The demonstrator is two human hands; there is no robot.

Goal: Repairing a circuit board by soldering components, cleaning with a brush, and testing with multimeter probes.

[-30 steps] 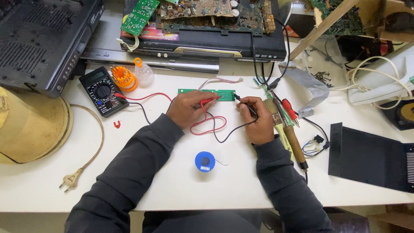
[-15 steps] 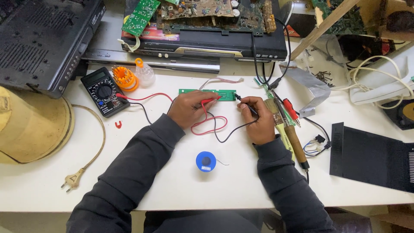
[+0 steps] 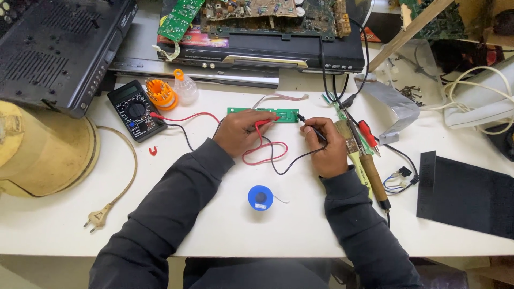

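White tabletop point(image 3: 225, 225), cluttered bench. Narrow green circuit board point(image 3: 251, 112) lies flat at centre, far side of both hands. Left hand point(image 3: 241, 132) pinches red probe point(image 3: 266, 122), tip on board. Right hand point(image 3: 325, 147) fingers closed around black probe point(image 3: 309, 125), tip just at board's right end. Red and black leads loop between hands, run left to black multimeter point(image 3: 135, 109). Blue solder spool point(image 3: 261, 197) near table edge. Wooden-handled soldering iron point(image 3: 369, 174) beside right wrist. Black disc player point(image 3: 267, 51) at back, bare boards stacked on top.
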